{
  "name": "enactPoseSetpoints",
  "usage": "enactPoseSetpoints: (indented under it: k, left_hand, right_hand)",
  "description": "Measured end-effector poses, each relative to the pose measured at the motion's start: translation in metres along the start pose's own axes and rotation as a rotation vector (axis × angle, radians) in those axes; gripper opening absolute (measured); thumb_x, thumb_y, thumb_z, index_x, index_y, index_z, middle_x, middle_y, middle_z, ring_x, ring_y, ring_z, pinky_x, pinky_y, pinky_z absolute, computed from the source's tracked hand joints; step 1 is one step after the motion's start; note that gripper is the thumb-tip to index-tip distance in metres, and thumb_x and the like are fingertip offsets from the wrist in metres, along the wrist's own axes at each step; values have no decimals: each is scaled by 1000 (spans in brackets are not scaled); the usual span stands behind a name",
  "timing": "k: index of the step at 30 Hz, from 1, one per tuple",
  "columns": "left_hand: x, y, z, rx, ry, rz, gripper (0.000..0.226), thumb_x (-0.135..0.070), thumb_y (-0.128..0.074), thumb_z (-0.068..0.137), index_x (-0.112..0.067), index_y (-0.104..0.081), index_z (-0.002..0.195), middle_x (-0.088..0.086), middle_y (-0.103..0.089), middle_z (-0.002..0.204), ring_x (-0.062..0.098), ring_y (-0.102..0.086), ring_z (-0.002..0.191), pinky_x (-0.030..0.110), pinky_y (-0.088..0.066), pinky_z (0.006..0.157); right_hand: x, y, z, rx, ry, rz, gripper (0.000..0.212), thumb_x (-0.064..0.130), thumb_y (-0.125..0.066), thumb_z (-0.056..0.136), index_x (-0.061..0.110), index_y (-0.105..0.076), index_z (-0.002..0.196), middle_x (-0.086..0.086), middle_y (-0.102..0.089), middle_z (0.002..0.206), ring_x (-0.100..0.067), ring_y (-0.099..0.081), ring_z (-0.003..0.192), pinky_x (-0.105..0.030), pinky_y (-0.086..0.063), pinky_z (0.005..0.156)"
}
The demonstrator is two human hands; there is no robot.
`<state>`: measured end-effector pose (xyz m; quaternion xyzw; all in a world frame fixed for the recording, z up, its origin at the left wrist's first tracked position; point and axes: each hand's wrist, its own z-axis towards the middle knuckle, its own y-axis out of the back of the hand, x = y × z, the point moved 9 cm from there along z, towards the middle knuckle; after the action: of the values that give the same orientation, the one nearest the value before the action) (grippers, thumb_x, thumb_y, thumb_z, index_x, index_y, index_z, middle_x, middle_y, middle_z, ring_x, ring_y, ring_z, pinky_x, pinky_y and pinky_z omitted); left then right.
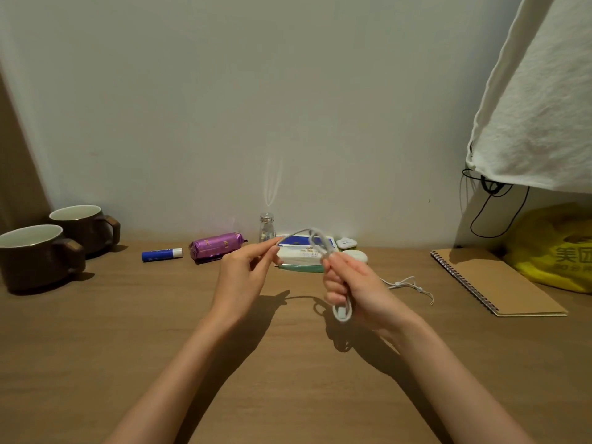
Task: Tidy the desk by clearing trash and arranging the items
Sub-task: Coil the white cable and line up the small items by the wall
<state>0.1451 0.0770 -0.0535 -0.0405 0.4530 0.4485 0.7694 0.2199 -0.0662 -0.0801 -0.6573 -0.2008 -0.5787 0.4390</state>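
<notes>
A white cable is held above the middle of the wooden desk. My right hand grips a bundle of its loops, with the plug end sticking out below the fist. My left hand pinches the free end of the cable at the fingertips, and the cable arcs between both hands. Along the back wall lie a blue glue stick, a purple wrapped packet, a small glass bottle and a tissue pack.
Two brown mugs stand at the far left. A spiral notebook and a yellow plastic bag lie at the right, under a hanging white cloth. A thin white cord lies near the notebook. Small white objects sit behind my right hand.
</notes>
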Motion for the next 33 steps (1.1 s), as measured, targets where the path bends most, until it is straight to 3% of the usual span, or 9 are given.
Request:
enactPoseSetpoints:
  k: [3, 6, 10, 13, 17, 20, 23, 29, 33]
  left_hand:
    - [-5, -9, -3, 45, -41, 45, 34, -16, -54, 93, -31, -51, 123, -4, -65, 83, 10, -58, 78, 22, -49, 62]
    - [-24, -25, -11, 129, -165, 165, 34, -15, -53, 93, -27, -51, 125, -8, -60, 84, 2, -54, 74, 12, -43, 62]
    - [-46, -38, -22, 175, -362, 293, 21, -15, -54, 91, -14, -69, 105, -6, -61, 81, 0, -51, 71, 8, -38, 61]
    - [-47, -48, -28, 229, -432, 348, 24, -21, -48, 89, -17, -67, 101, -4, -63, 82, 7, -55, 73, 19, -47, 61]
    - [-58, -53, -36, 271, -494, 374, 29, -26, -46, 87, -19, -67, 105, -2, -66, 84, 13, -59, 74, 28, -53, 59]
    - [-59, -57, -39, 317, -505, 413, 27, -14, -61, 84, -21, -67, 110, -1, -69, 95, 16, -62, 83, 29, -54, 64]
    - [-57, -58, -40, 327, -502, 460, 36, -6, -67, 81, -25, -67, 112, -3, -69, 104, 15, -63, 91, 30, -57, 69]
    - [-56, -68, -44, 404, -564, 568, 49, -7, -83, 64, -25, -68, 107, -4, -72, 98, 11, -67, 81, 21, -53, 61]
    - [-52, -70, -43, 375, -559, 554, 27, -18, -74, 77, -22, -69, 102, -4, -70, 88, 10, -64, 75, 22, -55, 58]
  right_hand:
    - [12, 14, 2, -99, 63, 356, 18, 17, -44, 95, 4, -53, 87, 1, -40, 57, -5, -38, 44, -13, -39, 43]
    - [12, 24, 1, -172, 68, 436, 16, 15, -51, 91, 2, -59, 92, -4, -51, 64, -8, -52, 49, -17, -52, 53]
    - [8, 42, -1, -353, 87, 141, 19, 16, -54, 94, 2, -66, 98, -7, -61, 71, -13, -61, 60, -25, -57, 65]
    - [8, 43, -5, -427, 123, -134, 19, 19, -56, 93, 7, -70, 96, -8, -66, 77, -14, -63, 68, -29, -56, 75]
    - [6, 39, -7, -435, 102, -382, 22, 28, -58, 93, 13, -74, 92, -11, -73, 80, -17, -67, 74, -30, -57, 73]
    - [1, 38, -5, -383, 35, -384, 22, 31, -58, 92, 17, -76, 95, -11, -74, 81, -18, -69, 74, -36, -56, 76]
    - [0, 35, -4, -324, -2, -368, 21, 28, -59, 92, 16, -76, 95, -10, -73, 79, -16, -68, 70, -31, -56, 68]
    - [-1, 36, -2, -277, -25, -492, 21, 26, -58, 94, 14, -75, 95, -14, -73, 85, -20, -65, 78, -26, -53, 66]
    - [2, 35, -2, -291, 9, -512, 23, 26, -51, 97, 13, -70, 94, -7, -66, 77, -16, -63, 72, -28, -53, 65]
